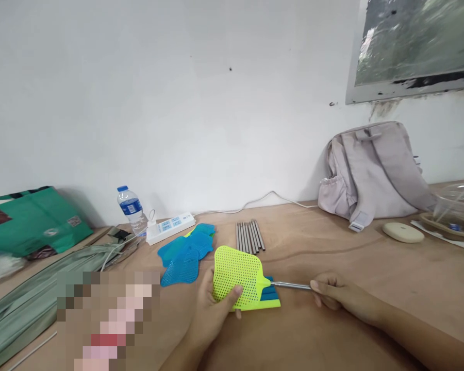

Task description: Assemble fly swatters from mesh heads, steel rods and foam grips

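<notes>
Yellow plastic, full of small holes, makes the flat swatter head, which is above the brown-covered table, near the front. The left hand grips this head at its lower left part, with the thumb lying on the face and the other fingers mostly hidden behind. The right hand has its fingers closed around the far end of a thin metal rod. The other end of this rod meets the narrow neck of the head; how deep it goes inside, I cannot tell. Just under the head, some blue strips and one yellow strip are partly visible.

Behind the left hand, several blue swatter heads lie in an overlapping pile, and to the right of them a row of metal tubes lies side by side. Near the wall are a white power strip and a water bottle with a blue cap. Farther right, a pale backpack leans on the wall.
</notes>
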The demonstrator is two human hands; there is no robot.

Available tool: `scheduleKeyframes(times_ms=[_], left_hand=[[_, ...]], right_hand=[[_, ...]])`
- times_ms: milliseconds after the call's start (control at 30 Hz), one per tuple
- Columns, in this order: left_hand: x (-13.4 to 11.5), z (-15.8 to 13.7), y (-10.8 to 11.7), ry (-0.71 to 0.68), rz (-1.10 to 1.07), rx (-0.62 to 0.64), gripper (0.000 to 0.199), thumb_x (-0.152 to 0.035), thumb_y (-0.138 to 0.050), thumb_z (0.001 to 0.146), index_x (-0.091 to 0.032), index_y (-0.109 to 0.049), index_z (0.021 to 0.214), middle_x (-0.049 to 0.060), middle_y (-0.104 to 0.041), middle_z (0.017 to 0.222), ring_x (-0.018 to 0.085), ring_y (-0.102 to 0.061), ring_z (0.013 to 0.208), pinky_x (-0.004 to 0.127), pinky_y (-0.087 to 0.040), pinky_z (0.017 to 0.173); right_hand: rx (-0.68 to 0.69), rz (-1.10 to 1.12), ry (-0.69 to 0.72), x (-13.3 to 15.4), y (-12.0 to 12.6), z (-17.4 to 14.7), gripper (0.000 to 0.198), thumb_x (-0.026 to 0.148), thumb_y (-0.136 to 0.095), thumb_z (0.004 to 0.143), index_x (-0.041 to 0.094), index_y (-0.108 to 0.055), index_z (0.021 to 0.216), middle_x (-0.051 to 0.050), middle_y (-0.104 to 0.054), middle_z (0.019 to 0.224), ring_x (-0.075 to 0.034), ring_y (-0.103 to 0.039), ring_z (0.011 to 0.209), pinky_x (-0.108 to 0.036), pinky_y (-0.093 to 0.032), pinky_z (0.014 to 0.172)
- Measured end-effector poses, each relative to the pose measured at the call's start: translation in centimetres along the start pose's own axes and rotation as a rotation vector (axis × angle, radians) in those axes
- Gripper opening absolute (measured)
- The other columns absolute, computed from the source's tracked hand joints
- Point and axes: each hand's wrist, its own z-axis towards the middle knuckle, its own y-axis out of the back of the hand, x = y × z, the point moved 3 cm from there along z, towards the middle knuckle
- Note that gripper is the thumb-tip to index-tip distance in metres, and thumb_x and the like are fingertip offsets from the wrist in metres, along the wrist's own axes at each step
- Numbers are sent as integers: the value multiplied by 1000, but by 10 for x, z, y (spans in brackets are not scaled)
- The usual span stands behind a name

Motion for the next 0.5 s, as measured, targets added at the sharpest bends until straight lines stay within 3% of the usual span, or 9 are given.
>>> scheduleKeyframes(times_ms=[167,267,333,400,500], left_hand=[[-2,10,18,-204,-197,-115,36,-54,-47,73,-21,-46,87,-1,-52,74,13,-52,57,25,-44,47],[-4,12,21,-251,96,-161,27,-47,-43,78,-20,-47,76,-1,-47,66,13,-48,59,26,-41,56],[-9,9,14,-301,456,-78,20,-36,-46,79,-19,-49,69,0,-46,68,14,-47,66,26,-39,62],[-12,3,3,-353,783,125,13,-28,-48,77,-19,-53,69,2,-48,76,16,-48,74,28,-38,66],[-12,-5,-11,-404,1067,351,8,-20,-48,74,-20,-57,74,4,-51,83,19,-48,80,31,-37,70]], right_hand=[[-51,266,-16,-3,-3,5,44,56,-47,75,16,-49,57,9,-21,40,-5,-14,39,-24,-9,42],[-142,535,12,-4,4,6,40,55,-47,76,17,-50,63,9,-20,45,-5,-13,41,-22,-15,41],[-169,622,31,-2,6,4,33,52,-51,75,19,-53,74,8,-26,48,-5,-17,43,-20,-21,42],[-188,620,33,1,4,0,29,48,-57,72,21,-55,83,6,-36,53,-6,-26,46,-19,-25,44],[-240,564,23,6,-4,-4,30,45,-63,67,22,-57,85,2,-50,65,-9,-42,58,-20,-34,52]])
